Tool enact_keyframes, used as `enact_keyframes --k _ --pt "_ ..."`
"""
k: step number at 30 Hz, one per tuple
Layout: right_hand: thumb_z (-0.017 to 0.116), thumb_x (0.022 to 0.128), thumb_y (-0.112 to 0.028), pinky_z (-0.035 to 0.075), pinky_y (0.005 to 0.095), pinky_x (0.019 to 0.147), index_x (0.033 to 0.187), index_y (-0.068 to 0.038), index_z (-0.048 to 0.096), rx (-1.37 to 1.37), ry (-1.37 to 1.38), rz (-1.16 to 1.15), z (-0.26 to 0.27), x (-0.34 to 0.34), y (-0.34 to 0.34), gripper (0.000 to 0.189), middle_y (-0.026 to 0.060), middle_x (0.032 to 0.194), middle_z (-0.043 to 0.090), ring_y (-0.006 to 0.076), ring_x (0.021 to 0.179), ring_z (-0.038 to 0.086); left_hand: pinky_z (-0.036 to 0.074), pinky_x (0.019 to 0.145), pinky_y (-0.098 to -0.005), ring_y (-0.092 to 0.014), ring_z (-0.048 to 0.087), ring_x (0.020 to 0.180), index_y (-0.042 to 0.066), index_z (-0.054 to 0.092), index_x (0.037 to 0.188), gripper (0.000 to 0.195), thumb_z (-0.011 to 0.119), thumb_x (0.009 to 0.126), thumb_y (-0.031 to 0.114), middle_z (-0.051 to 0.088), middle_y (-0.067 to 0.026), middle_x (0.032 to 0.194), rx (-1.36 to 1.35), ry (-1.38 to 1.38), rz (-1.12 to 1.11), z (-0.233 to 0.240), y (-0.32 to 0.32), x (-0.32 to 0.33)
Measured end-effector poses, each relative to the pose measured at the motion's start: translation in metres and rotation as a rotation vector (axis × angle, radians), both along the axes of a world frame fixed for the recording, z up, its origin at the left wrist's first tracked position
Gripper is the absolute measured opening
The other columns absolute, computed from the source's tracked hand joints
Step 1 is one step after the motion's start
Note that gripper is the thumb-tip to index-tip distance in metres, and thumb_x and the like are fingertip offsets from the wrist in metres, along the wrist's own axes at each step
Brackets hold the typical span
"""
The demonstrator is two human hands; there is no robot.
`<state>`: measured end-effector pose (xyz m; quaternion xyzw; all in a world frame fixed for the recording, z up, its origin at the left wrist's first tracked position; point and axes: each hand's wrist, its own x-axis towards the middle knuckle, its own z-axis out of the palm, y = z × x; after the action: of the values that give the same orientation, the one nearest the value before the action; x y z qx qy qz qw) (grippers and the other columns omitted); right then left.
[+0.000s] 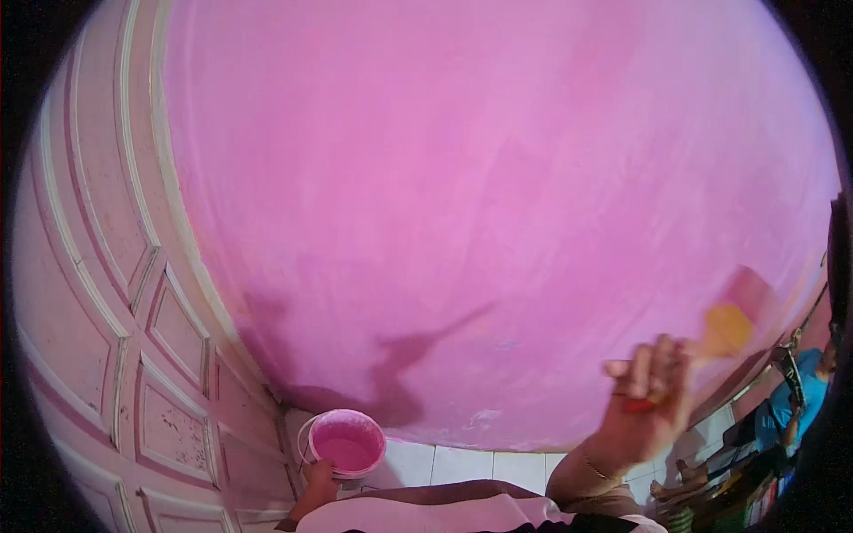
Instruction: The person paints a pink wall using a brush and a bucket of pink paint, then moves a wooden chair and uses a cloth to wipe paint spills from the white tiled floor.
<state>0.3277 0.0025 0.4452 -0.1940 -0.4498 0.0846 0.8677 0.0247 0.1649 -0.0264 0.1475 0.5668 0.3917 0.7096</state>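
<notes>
My left hand (320, 481) grips the near rim of a small plastic bucket (342, 470) that holds pink paint (343, 450). The bucket's handle hangs to its left. Raised at the right, my right hand (650, 383) is closed around the handle of a flat paintbrush (728, 331). Its yellowish ferrule and pink-coated bristles point up and to the right, blurred by motion. Whether the bristles touch the wall cannot be told. A painted wall (426, 200) fills the middle, with uneven pink tones and a shadow low on it.
A panelled pink door (180, 393) with pale mouldings runs along the left. White floor tiles (463, 464) meet the foot of the wall, where pale patches show. At the far right a person in a blue shirt (800, 400) sits near assorted dark items.
</notes>
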Motion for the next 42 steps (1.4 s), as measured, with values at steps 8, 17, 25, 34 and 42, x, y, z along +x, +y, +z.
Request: enact_keyframes --k 8,17,25,34,42 --pt "0.028 0.096 -0.013 0.042 0.0237 0.069 0.124 0.000 0.033 0.539 -0.038 0.392 0.024 0.052 -0.127 0.031 0.0030 0.088 0.039 0.0129 0.076 0.041 0.055 0.070 -0.0598 -0.038 0.060 0.095 0.000 0.041 0.124 0.048 0.050 0.077 -0.004 0.052 -0.0209 0.113 0.036 -0.021 0.036 0.028 -0.050 0.049" --pt "0.050 0.087 0.002 0.055 0.0333 0.065 0.095 -0.007 0.046 0.394 -0.285 0.741 0.038 0.066 -0.136 0.012 0.0153 0.105 0.056 0.0316 0.076 0.064 0.055 0.070 -0.0617 -0.042 0.059 0.095 -0.005 0.036 0.122 0.050 0.053 0.075 -0.006 0.049 -0.0246 0.113 1.133 0.487 -0.644 -0.067 -0.089 0.006" --pt "0.044 0.089 -0.002 0.053 0.0297 0.060 0.101 -0.004 0.042 0.482 -0.181 0.643 0.031 0.102 -0.158 0.012 0.0135 0.101 0.053 0.0277 0.074 0.060 0.054 0.072 -0.0620 -0.043 0.059 0.095 -0.009 0.035 0.120 0.049 0.055 0.075 -0.005 0.048 -0.0269 0.113 -0.011 0.077 0.146 0.029 -0.119 0.058" --pt "0.037 0.092 -0.005 0.049 0.0257 0.054 0.109 -0.001 0.037 0.571 -0.129 0.577 0.025 0.123 -0.182 0.018 0.0115 0.096 0.049 0.0233 0.072 0.056 0.053 0.074 -0.0604 -0.042 0.061 0.092 -0.011 0.051 0.109 0.034 0.056 0.076 -0.002 0.056 -0.0273 0.105 0.222 0.162 -0.087 -0.010 -0.115 0.044" --pt "0.030 0.094 -0.009 0.047 0.0221 0.049 0.115 0.002 0.033 0.584 -0.116 0.516 0.022 0.138 -0.187 0.024 0.0097 0.092 0.046 0.0194 0.070 0.052 0.054 0.075 -0.0602 -0.042 0.061 0.093 -0.010 0.047 0.113 0.038 0.053 0.077 -0.003 0.055 -0.0264 0.108 0.168 0.160 -0.074 0.014 -0.101 0.064"
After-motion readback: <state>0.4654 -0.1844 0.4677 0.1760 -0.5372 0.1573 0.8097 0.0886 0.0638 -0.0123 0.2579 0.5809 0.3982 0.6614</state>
